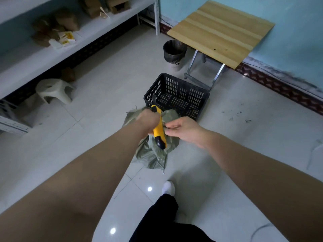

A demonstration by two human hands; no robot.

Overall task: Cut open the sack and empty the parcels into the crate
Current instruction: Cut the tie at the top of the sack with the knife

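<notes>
A grey-green woven sack hangs in front of me above the tiled floor, its top bunched up. My left hand is closed around a yellow and black utility knife, blade end pointing away toward the crate. My right hand pinches the sack's top edge just right of the knife handle. A black slotted plastic crate stands on the floor just beyond the sack, and I see no parcels in it. The sack's contents are hidden.
A folding wooden table stands at the back right against the blue wall, a lined bin beside it. White shelving with cardboard boxes runs along the left, a white stool below. My leg and white shoe are underneath.
</notes>
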